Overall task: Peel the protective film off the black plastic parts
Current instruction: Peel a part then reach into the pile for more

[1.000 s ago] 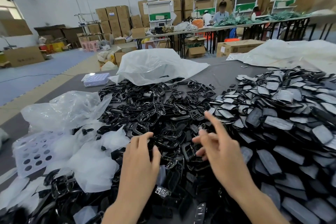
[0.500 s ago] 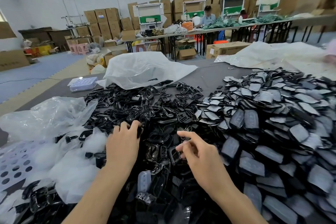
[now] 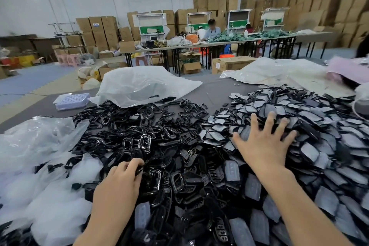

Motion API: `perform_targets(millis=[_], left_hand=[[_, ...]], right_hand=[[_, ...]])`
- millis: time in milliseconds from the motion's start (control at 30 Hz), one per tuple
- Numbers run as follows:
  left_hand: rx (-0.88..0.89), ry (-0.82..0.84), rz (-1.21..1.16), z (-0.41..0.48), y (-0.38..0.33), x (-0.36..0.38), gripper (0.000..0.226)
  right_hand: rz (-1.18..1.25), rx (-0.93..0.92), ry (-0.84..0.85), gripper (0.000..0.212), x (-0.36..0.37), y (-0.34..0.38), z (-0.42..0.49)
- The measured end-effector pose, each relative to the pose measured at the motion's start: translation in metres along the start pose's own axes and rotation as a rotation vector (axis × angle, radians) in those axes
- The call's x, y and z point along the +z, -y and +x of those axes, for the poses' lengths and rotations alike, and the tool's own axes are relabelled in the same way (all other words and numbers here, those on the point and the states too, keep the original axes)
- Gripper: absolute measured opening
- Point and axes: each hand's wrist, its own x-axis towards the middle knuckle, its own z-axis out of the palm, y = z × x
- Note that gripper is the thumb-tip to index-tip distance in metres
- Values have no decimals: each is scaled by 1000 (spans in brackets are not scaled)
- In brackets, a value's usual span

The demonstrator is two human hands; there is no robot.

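Grey-filmed black plastic covers [image 3: 319, 136] sit under the right hand's [image 3: 261, 146] spread, flat fingers [image 3: 254, 121]. The left hand's [image 3: 119, 181] fingers curl into glossy black plastic frames [image 3: 123, 132]; whether they grip one is unclear. Both heaps cover the dark bench [image 3: 215, 90]. This looks like the selecting step: next, pinch one cover and lift a film edge.

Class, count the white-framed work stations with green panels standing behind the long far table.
4, in a row before the stacked cartons: leftmost station, second station, third station, rightmost station. The cartons might hide others.
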Motion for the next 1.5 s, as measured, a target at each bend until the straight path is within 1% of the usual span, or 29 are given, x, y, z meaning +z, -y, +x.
perform_targets(millis=[267, 433, 467, 533, 600, 667, 733, 767, 800, 867, 933, 1000, 1067, 1133, 1267, 1333, 1400, 1500], left_hand=[[11, -28, -62, 2, -5, -5, 28], [-28, -35, -128, 5, -5, -7, 27], [-46, -47, -128, 5, -6, -7, 26], [-45, -82, -110, 5, -6, -9, 14], [-43, -106, -114, 5, -3, -13, 10], [-114, -94, -180, 2, 1, -18, 18], [-223, -90, -326, -1, 0, -23, 21], [-268, -114, -436, -2, 0, -24, 19], [-313, -143, -563, -3, -1, -24, 17], [-411, -146, -812, -7, -5, -25, 16], [-491, -131, -967, -12, -10, -25, 12], [-553, -130, -1070, -19, -13, -25, 8], [-568, -119, -1132, -23, -12, -25, 7], [-548, -92, -1161, -24, -9, -23, 8], [-487, -56, -1142, -22, -7, -21, 14], [-499, -83, -1134, -23, -7, -19, 18], [-534, -143, -1061, -24, -2, -18, 22], [-534, -184, -809, -25, 6, -19, 30]], right_hand=[[34, -93, 79, 80, 28, 26, 62], [75, -135, 178, 80, 35, 41, 93], [87, -139, 203, 80, 34, 43, 95], [119, -138, 228, 80, 28, 45, 93], [149, -148, 173, 76, 17, 48, 81], [171, -195, 25, 67, 4, 53, 57], [319, -294, -120, 57, -5, 61, 19], [455, -359, -135, 53, -8, 67, -3], [612, -419, -87, 48, -11, 74, -27], [871, -518, 143, 43, -13, 90, -76], [1005, -603, 401, 45, -8, 105, -115], [1056, -646, 554, 50, 4, 114, -136], [1136, -601, 595, 44, 12, 117, -140], [1241, -523, 589, 37, 16, 117, -138], [1399, -380, 616, 36, 20, 117, -133], [1466, -302, 639, 33, 22, 117, -131], [1562, -200, 656, 28, 23, 116, -127], [1698, -78, 660, 10, 24, 110, -120]])
